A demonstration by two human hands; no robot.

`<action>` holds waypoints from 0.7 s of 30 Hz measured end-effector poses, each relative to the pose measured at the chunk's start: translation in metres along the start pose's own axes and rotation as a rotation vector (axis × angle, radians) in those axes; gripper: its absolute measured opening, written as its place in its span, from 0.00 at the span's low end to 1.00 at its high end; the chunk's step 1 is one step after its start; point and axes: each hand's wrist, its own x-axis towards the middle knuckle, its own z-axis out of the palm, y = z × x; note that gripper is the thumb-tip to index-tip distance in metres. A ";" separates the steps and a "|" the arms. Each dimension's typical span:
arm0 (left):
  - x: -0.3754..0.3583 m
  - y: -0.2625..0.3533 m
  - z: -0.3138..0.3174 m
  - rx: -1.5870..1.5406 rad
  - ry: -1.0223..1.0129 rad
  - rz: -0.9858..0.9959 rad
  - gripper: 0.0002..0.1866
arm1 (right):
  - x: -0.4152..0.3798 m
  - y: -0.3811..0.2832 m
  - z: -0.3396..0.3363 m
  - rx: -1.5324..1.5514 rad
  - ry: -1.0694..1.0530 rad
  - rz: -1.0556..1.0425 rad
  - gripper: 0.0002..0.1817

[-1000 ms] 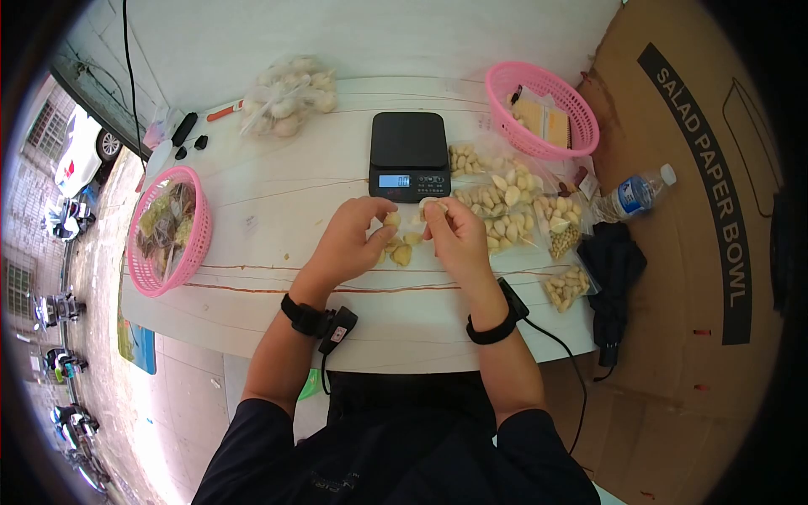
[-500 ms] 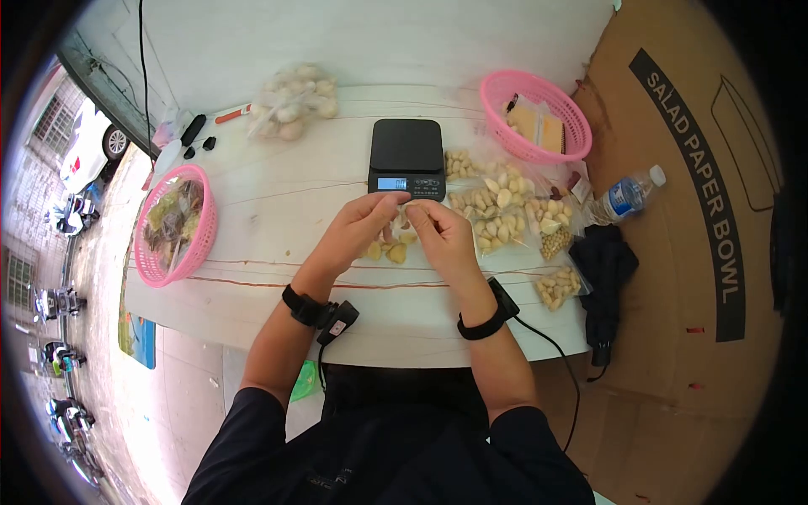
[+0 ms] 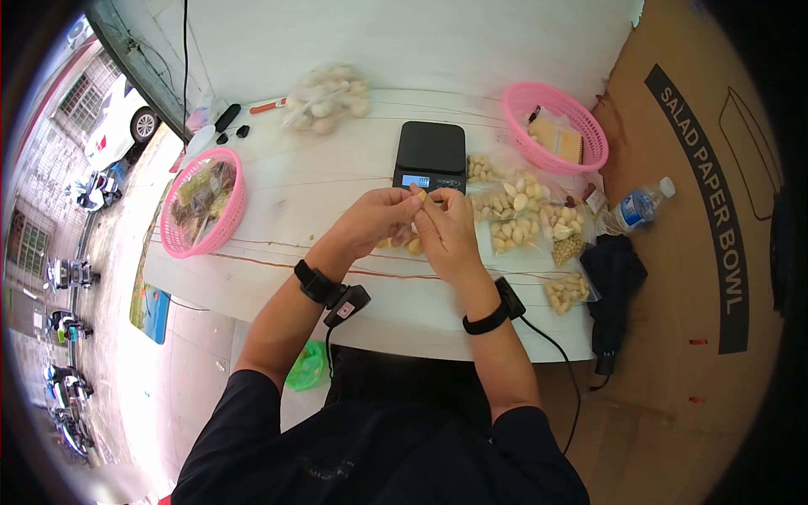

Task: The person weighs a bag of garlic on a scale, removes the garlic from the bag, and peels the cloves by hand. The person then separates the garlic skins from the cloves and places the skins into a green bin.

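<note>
My left hand (image 3: 370, 220) and my right hand (image 3: 449, 231) meet just below the black scale (image 3: 431, 150). Their fingertips pinch together around a small yellowish piece (image 3: 421, 195), too small to name surely. Behind the hands the scale's display is lit, its digits unreadable. Under my fingers lie a few pale yellow pieces (image 3: 414, 246) on the white table (image 3: 295, 202), partly hidden by the hands. Right of my right hand are clear bags of pale, clove-like pieces (image 3: 515, 231) and a bag of small round beads or seeds (image 3: 566, 248).
A pink basket (image 3: 239, 206) with bagged items stands left, another pink basket (image 3: 599, 147) back right. A bag of round pale items (image 3: 324, 101) lies at the back. A water bottle (image 3: 640, 206), black umbrella (image 3: 613, 278) and large cardboard box (image 3: 673, 278) are right.
The view has shifted, so the table's objects appear farther right. Both hands remain together at the fingertips, and the small yellowish piece between them now shows more clearly.
</note>
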 end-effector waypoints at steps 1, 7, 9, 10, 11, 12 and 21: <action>-0.002 0.000 0.000 -0.017 0.021 -0.010 0.14 | -0.001 0.000 0.002 0.044 0.020 -0.027 0.19; -0.015 -0.011 -0.007 -0.031 0.156 -0.017 0.12 | -0.001 0.002 -0.001 0.092 -0.042 -0.067 0.20; -0.030 -0.013 -0.017 -0.029 0.167 0.014 0.12 | -0.002 0.004 0.000 0.093 -0.019 -0.075 0.18; -0.040 -0.014 -0.023 -0.026 0.170 0.041 0.12 | -0.003 0.004 0.000 0.089 0.010 -0.077 0.16; -0.053 -0.013 -0.029 -0.028 0.181 0.038 0.12 | -0.003 0.005 0.000 0.098 0.001 -0.077 0.16; -0.071 -0.010 -0.033 0.001 0.239 0.048 0.13 | -0.002 0.005 -0.001 0.053 0.040 -0.058 0.14; -0.280 -0.068 -0.133 -0.011 0.428 -0.052 0.11 | 0.002 0.008 -0.002 -0.013 0.130 0.010 0.07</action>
